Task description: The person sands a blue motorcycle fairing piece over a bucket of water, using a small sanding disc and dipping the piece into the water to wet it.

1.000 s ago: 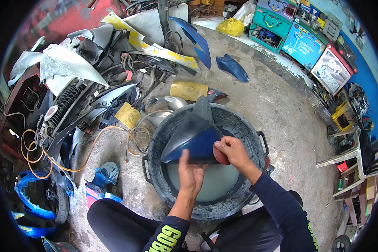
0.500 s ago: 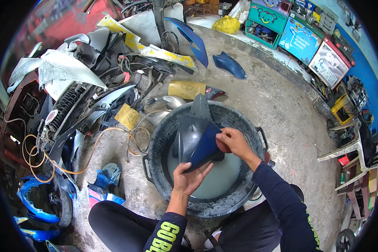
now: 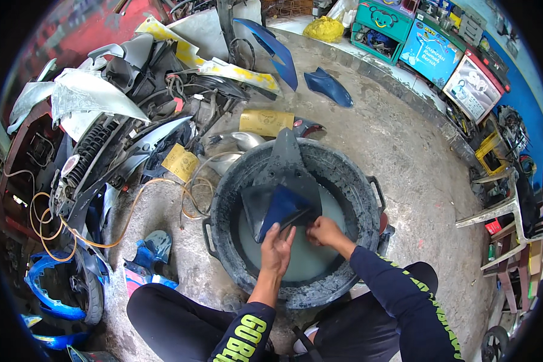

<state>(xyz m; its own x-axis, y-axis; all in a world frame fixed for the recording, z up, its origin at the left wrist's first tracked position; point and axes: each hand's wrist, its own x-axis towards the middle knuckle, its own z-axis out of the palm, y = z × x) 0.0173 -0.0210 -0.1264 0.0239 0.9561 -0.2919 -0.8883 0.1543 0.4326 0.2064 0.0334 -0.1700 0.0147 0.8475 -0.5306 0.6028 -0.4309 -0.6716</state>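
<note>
My left hand (image 3: 276,252) grips the lower edge of a motorcycle body panel (image 3: 285,204), its thumb and fingertips at the edge. The panel is black with a glossy blue face and is tilted over a round black tub (image 3: 233,265). A dark grey pointed piece (image 3: 286,155) reaches from behind it over the tub's far rim; I cannot tell whether they are joined. My right hand (image 3: 327,233) is closed beside the panel's lower right corner, above cloudy greyish water (image 3: 308,265). What its fingers hold is hidden.
Sheets of yellow-brown sandpaper (image 3: 266,122) lie beyond the tub. A heap of motorcycle panels and parts (image 3: 96,99) fills the left, with an orange hose (image 3: 123,232) across the floor. A blue panel (image 3: 329,87) lies farther back. A white plastic chair (image 3: 507,208) stands right.
My right hand has come down from the panel's right side, and the reddish pad in it no longer shows. The panel has turned, bringing its blue face more to the left.
</note>
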